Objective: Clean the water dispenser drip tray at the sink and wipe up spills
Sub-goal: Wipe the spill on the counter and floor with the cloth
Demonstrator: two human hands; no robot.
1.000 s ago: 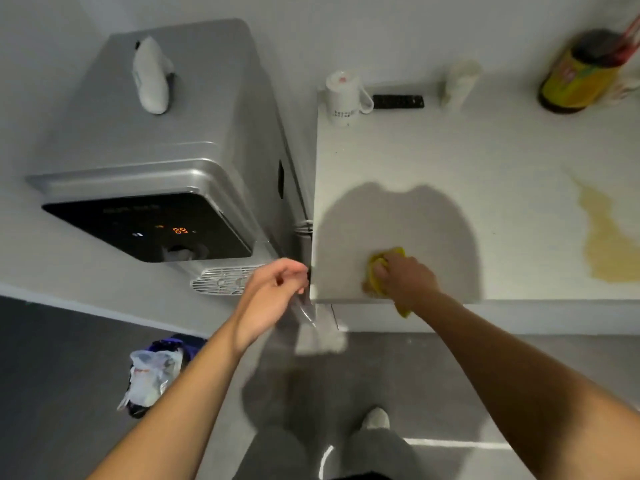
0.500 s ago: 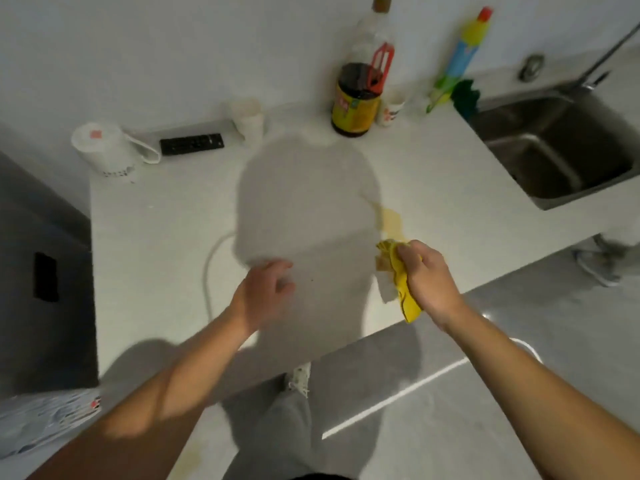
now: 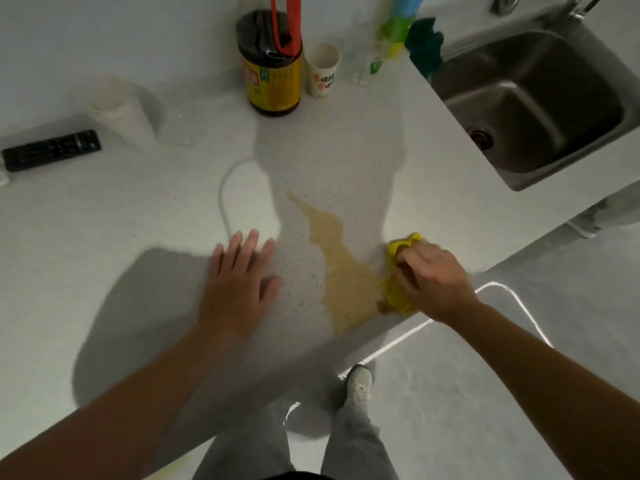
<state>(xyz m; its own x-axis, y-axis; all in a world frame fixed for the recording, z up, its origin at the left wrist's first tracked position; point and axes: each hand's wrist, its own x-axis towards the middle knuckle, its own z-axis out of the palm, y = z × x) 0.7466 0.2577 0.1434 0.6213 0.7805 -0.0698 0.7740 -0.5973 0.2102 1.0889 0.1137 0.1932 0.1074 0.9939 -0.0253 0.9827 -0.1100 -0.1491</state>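
Note:
A yellowish-brown spill (image 3: pixel 341 271) runs across the white counter (image 3: pixel 138 220) toward its front edge. My right hand (image 3: pixel 433 278) grips a crumpled yellow cloth (image 3: pixel 398 296) and presses it on the counter at the spill's right edge. My left hand (image 3: pixel 239 285) lies flat, fingers spread, on the counter to the left of the spill, holding nothing. The steel sink (image 3: pixel 540 105) is sunk into the counter at the far right. The water dispenser and its drip tray are out of view.
At the back stand a dark sauce bottle (image 3: pixel 273 77), a paper cup (image 3: pixel 322 69), a spray bottle (image 3: pixel 391 32) and a green cloth (image 3: pixel 424 43). A black remote (image 3: pixel 52 148) and a white mug (image 3: pixel 121 109) lie left. Grey floor and my shoe (image 3: pixel 360 386) show below.
The view swung right, from the dispenser to the spill. My right hand carried the yellow cloth to the spill's edge. My left hand left the dispenser and now rests flat on the counter.

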